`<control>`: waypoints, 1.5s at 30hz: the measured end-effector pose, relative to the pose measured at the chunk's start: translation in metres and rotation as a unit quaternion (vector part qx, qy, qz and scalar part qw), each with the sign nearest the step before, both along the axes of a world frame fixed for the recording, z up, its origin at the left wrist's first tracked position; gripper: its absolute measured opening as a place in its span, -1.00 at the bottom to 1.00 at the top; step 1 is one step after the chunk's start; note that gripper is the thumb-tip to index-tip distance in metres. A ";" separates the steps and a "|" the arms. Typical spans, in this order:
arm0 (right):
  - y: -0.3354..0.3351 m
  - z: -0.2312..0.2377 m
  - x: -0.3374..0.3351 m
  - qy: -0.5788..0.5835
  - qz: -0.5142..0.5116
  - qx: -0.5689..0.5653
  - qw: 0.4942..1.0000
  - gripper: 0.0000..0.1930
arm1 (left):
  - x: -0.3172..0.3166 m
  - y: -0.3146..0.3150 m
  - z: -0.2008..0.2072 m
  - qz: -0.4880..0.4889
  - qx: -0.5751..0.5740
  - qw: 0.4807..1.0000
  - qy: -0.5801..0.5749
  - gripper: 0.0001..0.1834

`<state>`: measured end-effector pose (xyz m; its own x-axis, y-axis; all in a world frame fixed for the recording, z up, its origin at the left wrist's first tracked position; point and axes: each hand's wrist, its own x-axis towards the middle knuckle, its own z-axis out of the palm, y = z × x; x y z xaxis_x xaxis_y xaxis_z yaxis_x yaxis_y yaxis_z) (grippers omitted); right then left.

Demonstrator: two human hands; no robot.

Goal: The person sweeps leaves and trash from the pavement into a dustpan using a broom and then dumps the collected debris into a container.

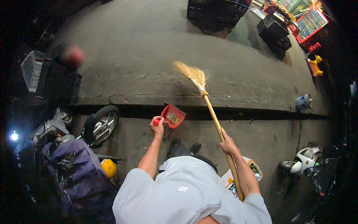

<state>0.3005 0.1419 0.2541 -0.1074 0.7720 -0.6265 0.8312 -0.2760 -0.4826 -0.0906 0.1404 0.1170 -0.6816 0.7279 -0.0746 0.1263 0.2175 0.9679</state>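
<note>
My left hand (157, 128) is closed around the red-tipped handle of a red dustpan (173, 116). Some greenish and pale scraps lie in the pan, which hangs in front of me by the step edge. In my right hand (229, 144) is the long wooden handle of a straw broom (197, 76). Its bristles point away from me and to the left, over the raised concrete; the handle's end runs back beside my right forearm. Whether the bristles touch the ground I cannot tell.
A concrete ledge (149, 100) crosses ahead. Motorbikes stand at left (106, 125) and right (304, 161). By my right side is a box of rubbish (253, 168). Black crates (216, 11) stand far ahead, a white bucket (304, 102) at right. A blurred person sits far left.
</note>
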 end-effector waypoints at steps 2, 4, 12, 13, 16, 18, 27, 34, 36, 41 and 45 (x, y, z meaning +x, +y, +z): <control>0.027 -0.011 -0.031 -0.004 0.003 -0.015 1.000 -0.09 | -0.007 -0.008 0.011 -0.004 0.016 0.999 -0.039 -0.92; 0.042 -0.046 -0.046 0.000 0.032 0.018 0.999 -0.06 | -0.005 -0.010 0.029 -0.017 0.022 0.997 -0.066 -0.93; -0.105 -0.038 -0.004 0.050 0.002 -0.207 0.977 0.04 | 0.016 0.024 -0.016 0.001 0.036 0.999 -0.005 -0.90; -0.118 -0.015 0.003 0.047 -0.005 -0.249 0.967 0.04 | 0.017 0.025 -0.016 -0.002 0.063 0.995 -0.078 -0.91; -0.169 0.044 0.018 0.087 -0.069 -0.294 0.949 0.03 | 0.014 0.025 -0.020 -0.031 0.080 0.994 -0.071 -0.91; -0.192 0.081 0.010 0.112 -0.151 -0.316 0.930 0.04 | 0.010 0.027 -0.012 -0.059 0.060 0.996 -0.027 -0.91; -0.224 0.038 0.014 0.176 -0.375 -0.143 0.899 0.02 | 0.049 0.033 0.030 -0.220 0.033 0.972 -0.075 -0.94; -0.184 0.022 0.130 0.074 -0.430 -0.036 0.899 -0.01 | 0.120 0.034 0.041 -0.294 0.006 0.955 -0.048 -0.87; -0.170 0.004 0.183 0.008 -0.392 -0.013 0.920 -0.07 | 0.155 0.039 0.044 -0.297 0.003 0.954 -0.022 -0.86; -0.124 -0.043 0.297 -0.066 -0.307 -0.027 0.949 -0.09 | 0.254 0.058 0.021 -0.283 -0.006 0.958 -0.030 -0.87; -0.141 -0.089 0.356 -0.046 -0.243 -0.024 0.969 -0.51 | 0.329 0.063 0.012 -0.262 -0.005 0.964 -0.042 -0.90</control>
